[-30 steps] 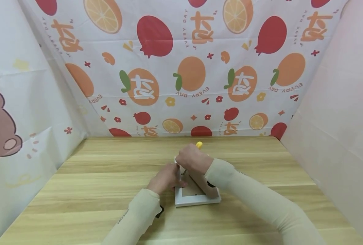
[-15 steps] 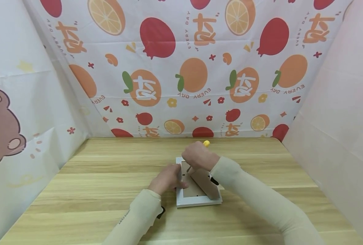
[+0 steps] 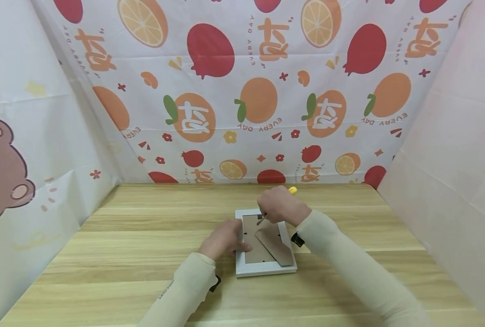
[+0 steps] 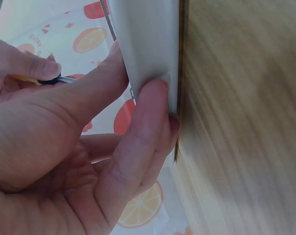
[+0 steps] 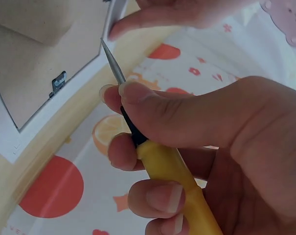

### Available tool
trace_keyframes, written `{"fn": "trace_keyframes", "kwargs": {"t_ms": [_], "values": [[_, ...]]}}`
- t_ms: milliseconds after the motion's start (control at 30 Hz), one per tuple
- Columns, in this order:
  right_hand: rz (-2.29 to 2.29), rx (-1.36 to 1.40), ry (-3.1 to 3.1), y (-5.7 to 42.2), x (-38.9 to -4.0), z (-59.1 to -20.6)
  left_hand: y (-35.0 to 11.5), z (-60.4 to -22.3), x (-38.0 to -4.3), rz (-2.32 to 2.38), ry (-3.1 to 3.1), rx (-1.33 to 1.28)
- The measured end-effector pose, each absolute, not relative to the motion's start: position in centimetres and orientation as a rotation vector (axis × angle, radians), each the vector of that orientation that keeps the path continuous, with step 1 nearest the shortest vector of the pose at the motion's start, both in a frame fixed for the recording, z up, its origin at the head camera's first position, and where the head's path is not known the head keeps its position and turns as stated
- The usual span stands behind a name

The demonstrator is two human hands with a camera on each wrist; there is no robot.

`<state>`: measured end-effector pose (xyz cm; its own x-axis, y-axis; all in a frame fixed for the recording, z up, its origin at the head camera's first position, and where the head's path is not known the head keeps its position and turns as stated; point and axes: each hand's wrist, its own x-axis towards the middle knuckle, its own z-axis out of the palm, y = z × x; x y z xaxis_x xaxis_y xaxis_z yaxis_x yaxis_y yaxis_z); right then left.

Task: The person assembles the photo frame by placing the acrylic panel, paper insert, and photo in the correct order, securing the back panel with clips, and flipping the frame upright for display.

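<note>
A white picture frame (image 3: 263, 270) lies face down on the wooden table, its brown backing board (image 3: 251, 249) upward. The slanted stand flap (image 3: 276, 249) is on the back's right side. My left hand (image 3: 223, 239) grips the frame's left edge, thumb on top and fingers against the side, as the left wrist view shows. Over the frame's far part, my right hand (image 3: 281, 205) holds a screwdriver (image 5: 170, 171) with a yellow handle and slim metal shaft. Its tip points at the backing, apart from the black hanger tab (image 5: 58, 83) in the right wrist view.
Small dark turn tabs (image 3: 245, 233) sit along the backing's edges. The wood-grain table (image 3: 152, 245) extends around the frame. A fruit-print cloth (image 3: 242, 91) hangs behind it, and pale cloths stand at both sides.
My right hand has moved rightward with the screwdriver, off the frame's left edge, uncovering the far-left backing and hanger tab. The left hand keeps its hold on the frame.
</note>
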<state>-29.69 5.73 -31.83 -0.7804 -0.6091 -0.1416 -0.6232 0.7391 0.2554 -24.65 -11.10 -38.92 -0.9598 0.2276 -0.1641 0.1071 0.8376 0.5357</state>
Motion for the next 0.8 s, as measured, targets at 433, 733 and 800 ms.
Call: {"fn": "trace_keyframes", "kwargs": {"t_ms": [433, 733, 800], "values": [[-0.001, -0.972, 2.883, 9.9, -30.2, -32.5, -11.1, -38.8, -24.5, 0.816, 2.803, 0.268], [-0.153, -0.920, 2.941, 13.5, -30.7, -33.9, -11.1, -39.0, -24.4, 0.829, 2.802, 0.271], [-0.158, -0.922, 2.944, 14.2, -30.7, -34.2, -11.2, -39.0, -24.4, 0.828, 2.803, 0.267]]}}
